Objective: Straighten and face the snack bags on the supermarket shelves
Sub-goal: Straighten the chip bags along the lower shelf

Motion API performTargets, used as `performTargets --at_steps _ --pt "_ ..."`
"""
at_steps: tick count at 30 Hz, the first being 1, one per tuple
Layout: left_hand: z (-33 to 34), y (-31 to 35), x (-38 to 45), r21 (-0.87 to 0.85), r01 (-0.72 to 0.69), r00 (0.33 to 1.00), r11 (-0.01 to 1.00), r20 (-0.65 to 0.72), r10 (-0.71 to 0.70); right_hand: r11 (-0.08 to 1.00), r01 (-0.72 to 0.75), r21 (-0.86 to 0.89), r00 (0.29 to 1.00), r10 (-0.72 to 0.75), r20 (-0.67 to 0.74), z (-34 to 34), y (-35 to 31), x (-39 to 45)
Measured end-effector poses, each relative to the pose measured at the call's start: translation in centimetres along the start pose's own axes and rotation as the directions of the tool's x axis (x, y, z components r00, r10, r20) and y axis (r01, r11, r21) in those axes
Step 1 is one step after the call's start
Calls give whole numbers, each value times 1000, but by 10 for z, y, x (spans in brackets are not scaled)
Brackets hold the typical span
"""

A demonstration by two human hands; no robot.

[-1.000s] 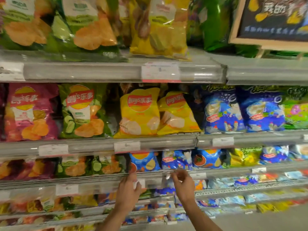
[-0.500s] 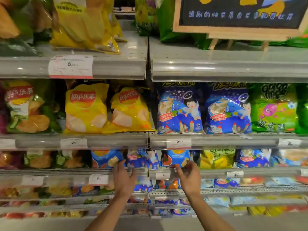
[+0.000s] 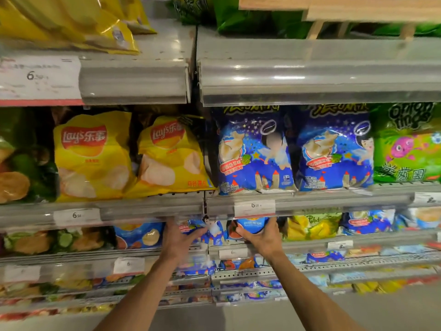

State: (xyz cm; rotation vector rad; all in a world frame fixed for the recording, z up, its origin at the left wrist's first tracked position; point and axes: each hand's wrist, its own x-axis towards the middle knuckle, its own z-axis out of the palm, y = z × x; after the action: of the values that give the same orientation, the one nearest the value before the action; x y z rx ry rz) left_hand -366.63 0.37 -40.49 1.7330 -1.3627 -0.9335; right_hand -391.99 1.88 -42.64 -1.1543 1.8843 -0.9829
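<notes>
Under the lip of the third shelf (image 3: 310,244), my right hand (image 3: 265,238) has its fingers (image 3: 270,224) curled over the top of a small blue snack bag (image 3: 250,226), thumb pressed on the bag's left face. My left hand (image 3: 177,240) lies on the neighbouring blue cartoon bag (image 3: 213,231): thumb against its left edge, fingers reaching up behind the shelf rail, so I cannot tell whether they clasp the bag or only rest on it. Both bags stand on the same shelf, just beside each other, straddling the joint between two shelf sections; their upper halves are hidden by the rail above.

To do this step well, I judge that I should lift each bag slightly instead of dragging it, turn the printed face square to the aisle, and draw it forward until its base meets the front rail above the price tag (image 3: 232,253). A light grip matters, since air-filled bags crumple and their contents break.

One shelf up, the right-hand yellow chip bag (image 3: 169,154) leans leftward against its upright neighbour (image 3: 91,156) and probably needs straightening; the two blue bags (image 3: 253,151) beside them already face front.
</notes>
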Motion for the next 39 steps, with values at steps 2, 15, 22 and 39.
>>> performTargets --at_steps 2,15,22,39 --pt "1 -3 6 28 8 1000 1000 16 -9 1000 -5 17 1000 5 -7 2 4 4" --pt "1 -13 19 22 71 989 997 132 -73 996 -42 -76 997 38 -60 3 -1 5" --pt "-3 -14 24 -21 86 989 996 127 -82 993 -39 -107 981 18 -191 9 -19 -6" --pt "9 -10 7 -203 99 994 974 -20 -106 989 -67 133 981 89 -173 -61 15 -76"
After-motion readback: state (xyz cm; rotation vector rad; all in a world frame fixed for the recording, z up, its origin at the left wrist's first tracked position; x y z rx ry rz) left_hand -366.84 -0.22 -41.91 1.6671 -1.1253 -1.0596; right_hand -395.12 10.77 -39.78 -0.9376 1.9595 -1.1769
